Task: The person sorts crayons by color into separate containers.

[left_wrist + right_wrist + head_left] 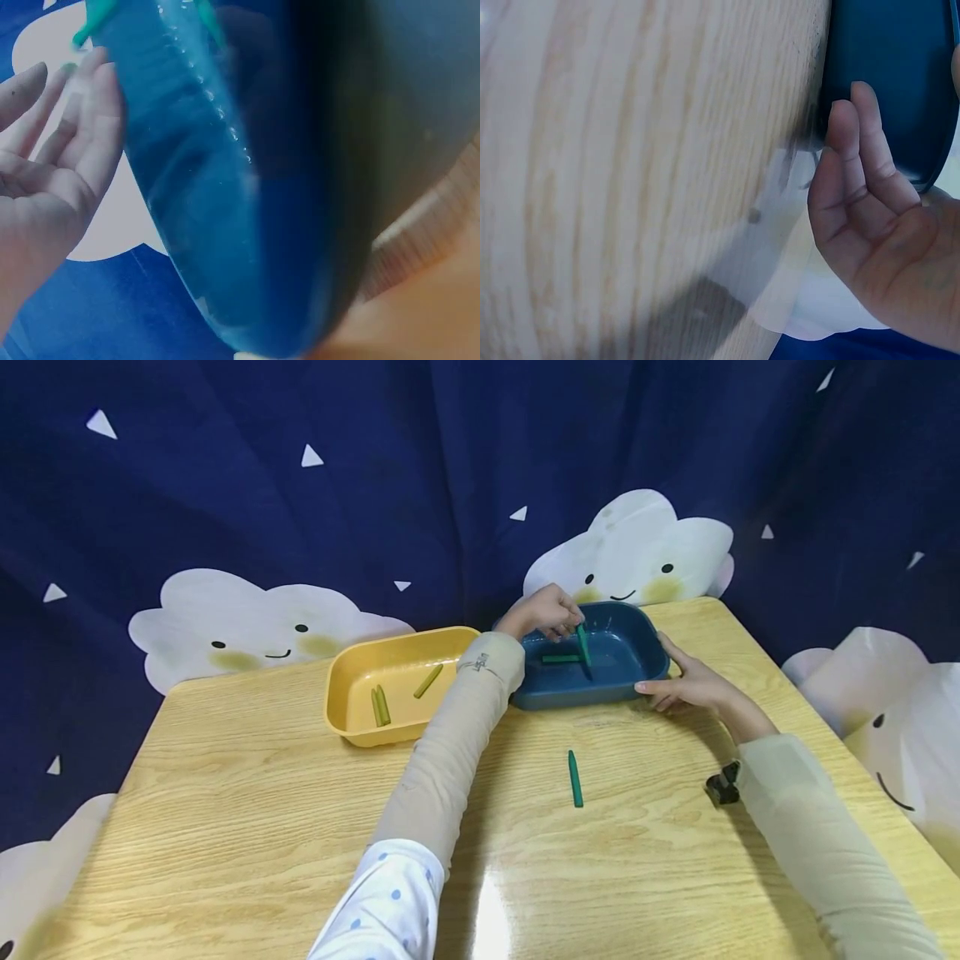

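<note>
My left hand (551,610) pinches a green crayon (582,645) above the inside of a dark blue bin (558,697). Another green crayon (561,658) lies on the bin's floor. In the left wrist view the left hand (64,142) is beside the bin's long wall, with green at its fingertips. At the bin's right end, my right hand (693,683) rests its extended fingers along the outer wall and front corner. The right wrist view shows that hand's fingers (844,139) against the bin. A third green crayon (574,778) lies on the table in front.
A yellow bin (367,737) stands left of the blue one, with several yellow-green crayons (428,681) inside. The left forearm crosses over its right side. A small black object (722,785) shows beside the right sleeve. A dark blue curtain (450,485) with clouds hangs behind the wooden table (262,827).
</note>
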{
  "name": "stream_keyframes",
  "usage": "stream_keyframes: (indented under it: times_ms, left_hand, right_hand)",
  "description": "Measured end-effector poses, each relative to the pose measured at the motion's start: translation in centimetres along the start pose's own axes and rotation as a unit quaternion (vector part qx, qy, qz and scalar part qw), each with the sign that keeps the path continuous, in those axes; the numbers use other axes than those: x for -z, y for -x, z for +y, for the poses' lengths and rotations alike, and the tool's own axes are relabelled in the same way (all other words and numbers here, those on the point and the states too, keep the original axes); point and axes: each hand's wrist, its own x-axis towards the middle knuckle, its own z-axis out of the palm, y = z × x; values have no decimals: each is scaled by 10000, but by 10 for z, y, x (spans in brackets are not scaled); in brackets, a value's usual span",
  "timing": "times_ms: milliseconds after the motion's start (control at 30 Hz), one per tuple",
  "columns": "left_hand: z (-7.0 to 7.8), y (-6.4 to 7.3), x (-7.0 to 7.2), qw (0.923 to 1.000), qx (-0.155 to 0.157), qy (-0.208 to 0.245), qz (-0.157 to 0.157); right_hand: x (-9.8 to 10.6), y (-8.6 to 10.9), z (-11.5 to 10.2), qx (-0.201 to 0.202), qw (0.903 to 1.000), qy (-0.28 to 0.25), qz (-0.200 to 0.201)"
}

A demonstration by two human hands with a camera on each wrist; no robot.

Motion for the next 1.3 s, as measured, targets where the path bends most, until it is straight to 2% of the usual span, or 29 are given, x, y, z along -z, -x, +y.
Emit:
stream_keyframes:
  times_ms: [100, 167, 367, 467, 700, 967, 1033, 1133, 1300]
  left_hand:
    - [1, 3, 2, 9995, 299, -88, -43]
    - [1, 5, 4, 9994, 299, -156, 1]
    - [5, 10, 6, 9998, -70, -35, 199]
    - [7, 16, 4, 9993, -314, 56, 176]
    - [12, 30, -7, 9962, -861, -83, -119]
    - [8, 47, -23, 9917, -1183, -338, -363]
    - [6, 53, -26, 9892, -1321, -406, -485]
    - [3, 61, -30, 9863, -1404, -461, -736]
    - [-4, 72, -37, 9818, -1396, -500, -1186]
  right_hand:
    - [-1, -1, -1, -15, 10000, 2, -12]
    - [-1, -2, -1, 0, 10000, -3, -17]
    - [0, -5, 0, 82, 10000, 6, -51]
    - [1, -8, 1, 115, 9999, -3, -84]
    - [5, -13, 6, 60, 9999, -35, -83]
    - [6, -8, 1, 6, 9999, -59, -148]
    - [7, -13, 9, 33, 9999, -45, -130]
    - [6, -12, 8, 68, 9999, -34, -136]
    - [4, -13, 7, 93, 9998, -55, -169]
